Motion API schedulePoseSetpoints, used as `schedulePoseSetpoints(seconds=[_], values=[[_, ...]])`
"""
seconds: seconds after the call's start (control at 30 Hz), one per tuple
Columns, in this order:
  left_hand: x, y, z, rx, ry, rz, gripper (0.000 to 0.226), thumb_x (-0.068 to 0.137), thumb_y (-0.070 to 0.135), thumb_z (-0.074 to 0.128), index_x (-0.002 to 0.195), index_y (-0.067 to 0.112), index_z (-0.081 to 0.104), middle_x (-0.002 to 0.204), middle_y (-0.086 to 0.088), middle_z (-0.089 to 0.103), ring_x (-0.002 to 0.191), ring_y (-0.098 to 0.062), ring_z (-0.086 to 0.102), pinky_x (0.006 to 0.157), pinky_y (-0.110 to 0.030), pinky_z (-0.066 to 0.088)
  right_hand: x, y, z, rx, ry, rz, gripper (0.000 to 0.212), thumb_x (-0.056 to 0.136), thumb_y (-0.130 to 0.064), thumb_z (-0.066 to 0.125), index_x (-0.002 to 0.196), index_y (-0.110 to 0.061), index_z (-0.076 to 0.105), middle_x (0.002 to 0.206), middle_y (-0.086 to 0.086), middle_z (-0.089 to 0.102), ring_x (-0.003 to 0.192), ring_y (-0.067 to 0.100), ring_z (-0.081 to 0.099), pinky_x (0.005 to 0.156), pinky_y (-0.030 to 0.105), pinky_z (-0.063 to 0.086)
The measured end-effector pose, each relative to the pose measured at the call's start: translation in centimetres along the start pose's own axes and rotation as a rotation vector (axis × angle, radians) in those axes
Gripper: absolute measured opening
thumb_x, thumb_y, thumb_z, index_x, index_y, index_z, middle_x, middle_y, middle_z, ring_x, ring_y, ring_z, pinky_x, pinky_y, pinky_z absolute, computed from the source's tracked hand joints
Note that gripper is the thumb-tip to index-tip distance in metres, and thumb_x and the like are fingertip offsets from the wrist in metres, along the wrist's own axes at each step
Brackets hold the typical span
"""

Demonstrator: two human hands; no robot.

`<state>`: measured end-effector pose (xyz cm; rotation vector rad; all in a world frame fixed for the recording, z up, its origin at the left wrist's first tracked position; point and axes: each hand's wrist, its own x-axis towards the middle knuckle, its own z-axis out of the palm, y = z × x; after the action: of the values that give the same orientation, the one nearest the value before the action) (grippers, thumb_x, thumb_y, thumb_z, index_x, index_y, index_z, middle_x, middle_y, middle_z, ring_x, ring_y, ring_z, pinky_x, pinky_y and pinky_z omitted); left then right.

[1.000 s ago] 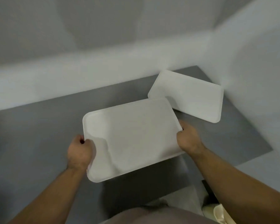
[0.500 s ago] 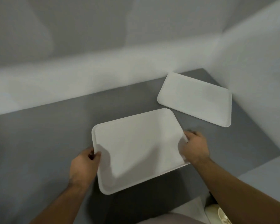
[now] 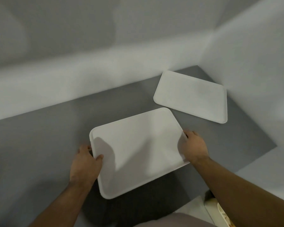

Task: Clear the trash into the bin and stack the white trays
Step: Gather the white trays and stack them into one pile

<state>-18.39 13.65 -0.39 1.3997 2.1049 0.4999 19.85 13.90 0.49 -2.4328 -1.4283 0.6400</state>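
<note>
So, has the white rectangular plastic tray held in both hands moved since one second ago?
Yes, the held tray drew back: its corner overlapped the second white tray before; now grey table shows between.

No readable text — trays, surfaces plain, unmarked.

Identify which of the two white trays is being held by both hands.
The nearer tray, in the middle of the view: the left hand and right hand grip its short edges. The other tray lies untouched in the far right corner of the grey table.
</note>
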Motion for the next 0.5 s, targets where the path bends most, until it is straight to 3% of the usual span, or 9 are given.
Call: schedulePoseSetpoints(seconds=[0.07,0.13,0.27,0.37,0.47,0.5], values=[[0.3,0.8,0.2,0.092,0.007,0.034,0.049,0.086,0.026,0.074,0.128,0.022,0.049,0.123,-0.007,0.062,0.095,-0.031,0.066,0.073,-0.044,0.056,0.0,0.2,-0.1,0.036,-0.006,-0.007,0.049,0.087,-0.006,0.055,0.133,-0.022,0.062,0.128,0.004,0.06,0.112,0.031,0.061,0.092,0.036,0.05],[0.6,1.9,0.5,0.189,-0.012,0.077,0.043,0.087,0.022,0.067,0.126,0.026,0.051,0.125,-0.005,0.058,0.09,-0.026,0.061,0.07,-0.04,0.052,-0.1,0.5,-0.3,0.098,-0.018,-0.01,0.043,0.09,-0.014,0.055,0.13,-0.026,0.064,0.123,-0.001,0.062,0.109,0.026,0.062,0.089,0.033,0.049],[0.9,4.6,1.4,0.271,-0.091,0.182,0.034,0.086,0.024,0.065,0.119,0.024,0.06,0.117,0.0,0.056,0.09,-0.023,0.062,0.075,-0.039,0.058,0.4,1.3,-1.5,0.248,-0.077,0.0,0.03,0.089,-0.017,0.055,0.108,-0.033,0.072,0.094,-0.013,0.071,0.087,0.012,0.068,0.079,0.032,0.059],[1.1,7.2,2.4,0.242,-0.126,0.265,0.026,0.087,0.029,0.066,0.112,0.022,0.064,0.107,0.003,0.058,0.084,-0.019,0.062,0.076,-0.036,0.057,1.3,2.4,-2.8,0.262,-0.044,-0.003,0.029,0.091,-0.015,0.059,0.111,-0.031,0.071,0.087,-0.018,0.068,0.078,-0.001,0.063,0.076,0.023,0.05],[1.3,9.9,3.6,0.209,-0.134,0.382,0.021,0.087,0.031,0.068,0.107,0.023,0.066,0.099,0.006,0.059,0.081,-0.016,0.06,0.077,-0.033,0.053,2.7,3.7,-4.6,0.276,0.063,0.026,0.019,0.095,-0.022,0.058,0.106,-0.031,0.071,0.077,-0.011,0.069,0.067,0.006,0.064,0.061,0.019,0.046],[1.4,10.9,4.0,0.206,-0.133,0.416,0.019,0.088,0.032,0.068,0.105,0.025,0.066,0.097,0.008,0.06,0.081,-0.015,0.059,0.076,-0.032,0.053,3.3,4.2,-5.4,0.286,0.102,0.041,0.016,0.096,-0.024,0.059,0.103,-0.03,0.071,0.077,-0.009,0.069,0.068,0.01,0.065,0.063,0.02,0.047]])
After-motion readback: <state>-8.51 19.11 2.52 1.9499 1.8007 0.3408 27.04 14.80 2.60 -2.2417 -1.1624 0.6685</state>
